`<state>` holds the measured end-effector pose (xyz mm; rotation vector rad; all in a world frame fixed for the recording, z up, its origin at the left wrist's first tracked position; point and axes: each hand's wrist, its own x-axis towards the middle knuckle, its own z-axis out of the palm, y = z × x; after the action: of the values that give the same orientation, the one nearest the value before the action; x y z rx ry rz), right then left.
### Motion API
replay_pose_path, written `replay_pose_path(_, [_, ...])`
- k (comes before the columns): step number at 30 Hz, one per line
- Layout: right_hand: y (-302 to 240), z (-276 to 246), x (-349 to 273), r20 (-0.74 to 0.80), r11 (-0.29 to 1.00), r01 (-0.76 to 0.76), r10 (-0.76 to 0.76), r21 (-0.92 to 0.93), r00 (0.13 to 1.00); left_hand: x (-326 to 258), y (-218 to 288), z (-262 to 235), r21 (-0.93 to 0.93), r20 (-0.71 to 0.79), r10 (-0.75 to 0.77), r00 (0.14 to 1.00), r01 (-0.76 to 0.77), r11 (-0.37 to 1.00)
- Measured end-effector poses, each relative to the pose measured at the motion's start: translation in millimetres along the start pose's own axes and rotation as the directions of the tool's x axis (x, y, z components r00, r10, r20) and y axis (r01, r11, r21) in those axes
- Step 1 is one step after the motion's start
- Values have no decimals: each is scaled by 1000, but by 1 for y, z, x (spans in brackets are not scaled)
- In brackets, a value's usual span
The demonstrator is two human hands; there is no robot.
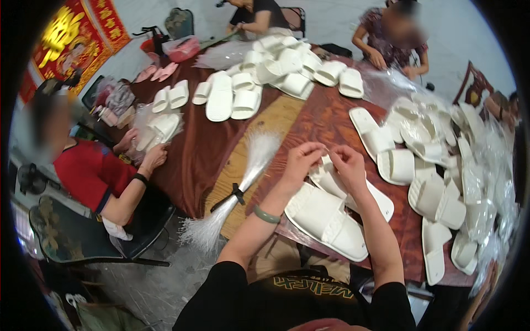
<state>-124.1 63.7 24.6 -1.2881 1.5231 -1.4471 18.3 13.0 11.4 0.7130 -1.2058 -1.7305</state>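
Over a pair of white slippers, my left hand (305,161) and my right hand (348,167) come close together with fingertips pinched. What lies between the fingers is too small to make out. The nearer slipper (324,219) lies flat at the table's edge, below my wrists. Its mate, the farther slipper (376,199), is partly hidden by my right hand and forearm. To the left of my left forearm lies a bundle of thin white plastic strands (259,157), bound with a black tie (236,193).
White slippers are heaped at the far middle (279,65) and along the right (436,201), some in clear plastic bags (494,204). At left, a co-worker in a red shirt (102,171) handles a bagged slipper pair (160,129). Two more people sit across the table (185,160).
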Motion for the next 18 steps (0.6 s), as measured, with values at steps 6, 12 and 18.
replay_pose_path(6, [-8,7,5,31,993,41,-44,107,999,0,16,-5,17,43,54,998,-55,998])
replay_pose_path(12, [-7,6,10,33,993,44,-47,105,998,2,12,-2,-6,80,-24,996,25,1000])
replay_pose_path(18, [-5,6,6,27,993,11,-14,119,1000,1,15,-4,-35,39,3,999,-2,999])
